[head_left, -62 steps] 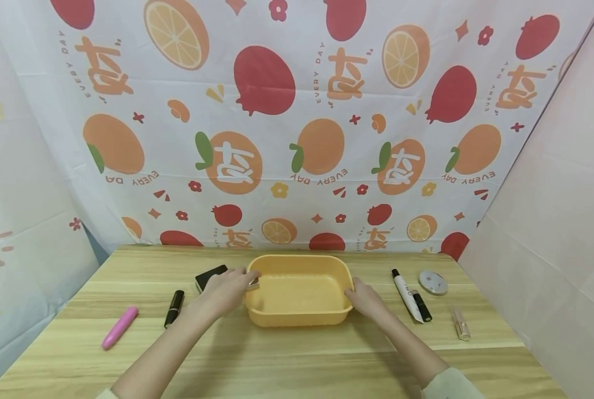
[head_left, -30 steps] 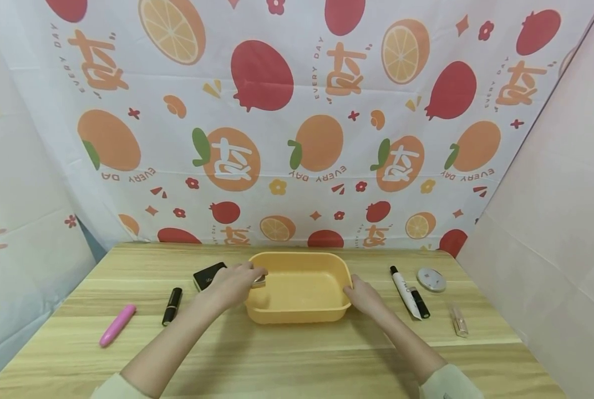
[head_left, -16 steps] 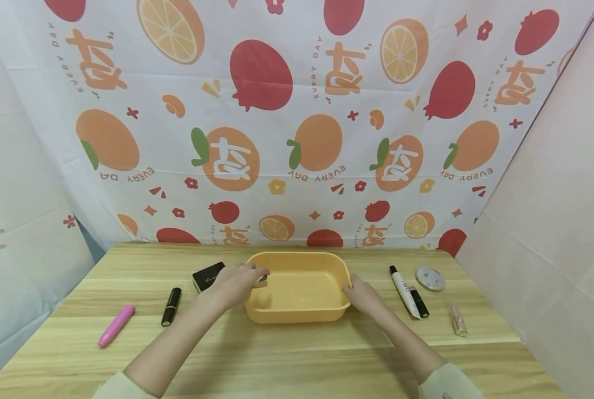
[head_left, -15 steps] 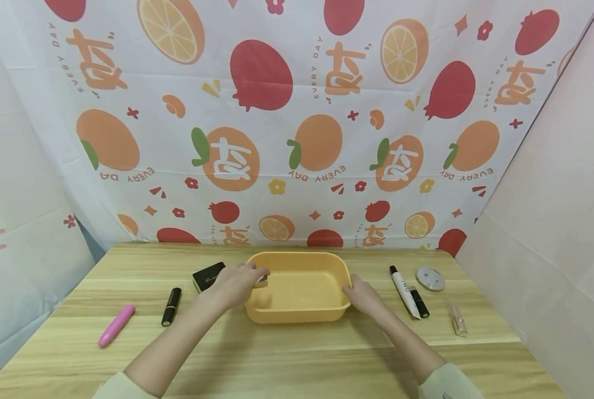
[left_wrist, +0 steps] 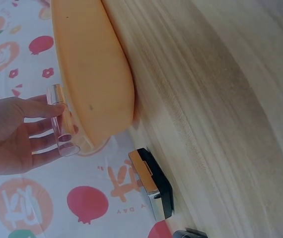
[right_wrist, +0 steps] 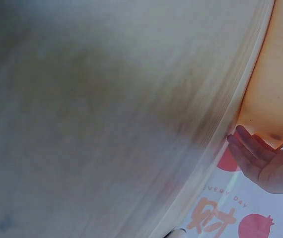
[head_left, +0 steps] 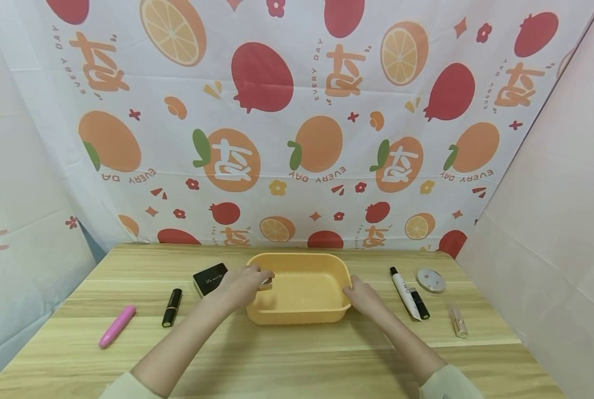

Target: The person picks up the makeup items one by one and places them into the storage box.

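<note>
Yellow plastic sits in the grip of our right hand (head_left: 365, 295), which holds the right end of the basin (head_left: 304, 291), thumb over the rim and fingers outside. Our left hand (head_left: 243, 284) reaches across the left rim, its back towards the head camera, pinching a clear cosmetic tube (left_wrist: 65, 124) at the basin's left end. From above, our fingers hide most of the tube; whether it touches the basin we cannot tell. Our left hand partly covers a black compact case (head_left: 209, 279). The right wrist view crops our right hand.
</note>
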A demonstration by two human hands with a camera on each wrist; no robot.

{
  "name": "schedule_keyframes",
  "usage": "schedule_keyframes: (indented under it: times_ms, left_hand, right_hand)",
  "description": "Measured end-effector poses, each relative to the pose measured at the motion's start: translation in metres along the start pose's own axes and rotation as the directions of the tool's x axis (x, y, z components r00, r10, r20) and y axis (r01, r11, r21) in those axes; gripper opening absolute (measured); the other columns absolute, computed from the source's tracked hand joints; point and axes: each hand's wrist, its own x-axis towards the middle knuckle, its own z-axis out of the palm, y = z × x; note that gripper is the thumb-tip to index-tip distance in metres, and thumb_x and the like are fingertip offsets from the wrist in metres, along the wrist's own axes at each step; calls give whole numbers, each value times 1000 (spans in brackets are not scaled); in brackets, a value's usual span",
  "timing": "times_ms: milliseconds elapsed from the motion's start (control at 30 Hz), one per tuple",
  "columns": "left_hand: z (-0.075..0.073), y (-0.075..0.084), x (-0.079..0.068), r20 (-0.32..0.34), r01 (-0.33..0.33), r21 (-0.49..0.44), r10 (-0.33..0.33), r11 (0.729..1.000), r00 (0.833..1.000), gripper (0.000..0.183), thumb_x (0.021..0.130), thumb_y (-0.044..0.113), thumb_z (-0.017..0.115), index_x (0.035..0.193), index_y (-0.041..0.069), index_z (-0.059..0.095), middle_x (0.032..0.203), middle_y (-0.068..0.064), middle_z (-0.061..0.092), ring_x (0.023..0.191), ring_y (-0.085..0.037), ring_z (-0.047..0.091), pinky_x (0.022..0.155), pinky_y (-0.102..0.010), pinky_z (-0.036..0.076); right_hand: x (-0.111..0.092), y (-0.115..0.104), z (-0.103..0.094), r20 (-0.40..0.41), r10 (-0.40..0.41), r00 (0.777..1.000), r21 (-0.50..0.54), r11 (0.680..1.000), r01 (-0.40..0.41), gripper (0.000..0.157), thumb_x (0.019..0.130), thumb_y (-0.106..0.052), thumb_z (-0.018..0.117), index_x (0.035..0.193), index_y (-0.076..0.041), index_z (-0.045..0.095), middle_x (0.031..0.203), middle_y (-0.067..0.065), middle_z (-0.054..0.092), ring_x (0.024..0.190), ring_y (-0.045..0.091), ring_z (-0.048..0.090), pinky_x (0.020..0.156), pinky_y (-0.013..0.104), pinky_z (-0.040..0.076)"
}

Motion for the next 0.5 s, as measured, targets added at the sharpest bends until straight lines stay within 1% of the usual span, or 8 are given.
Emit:
schedule_keyframes:
  times_ms: [167, 400, 500]
  left_hand:
    - [3, 1, 2, 10, 3, 1, -3, 1000, 1000, 38, 80, -10, 58, 109, 15, 63, 83, -5, 55, 69, -21, 55, 44, -31, 41]
    - [2, 4, 1, 1, -10, -18, 10, 1000, 1000, 37, 80, -12, 58, 108, 12, 64, 84, -6, 55, 69, -21, 54, 43, -31, 39]
    - [2, 5, 2, 2, -15, -24, 15, 1000, 1000, 37, 80, -12, 57, 107, 12, 64, 85, -5, 56, 73, -22, 55, 43, -32, 40]
  right_hand:
    - [-1, -1, 0, -8, -1, 1000, -12, 1000, 1, 38, 91, -14, 45, 121, 10, 46, 74, 5, 56, 62, 17, 52, 56, 31, 43]
    - [0, 1, 1, -6, 5, 1000, -17, 1000, -6, 39, 91, -14, 45, 122, 9, 46, 73, 5, 55, 60, 17, 51, 54, 30, 43]
    - [1, 1, 1, -7, 8, 1000, -15, 1000, -9, 39, 91, -14, 45, 122, 9, 46, 73, 5, 55, 59, 17, 51, 53, 29, 42]
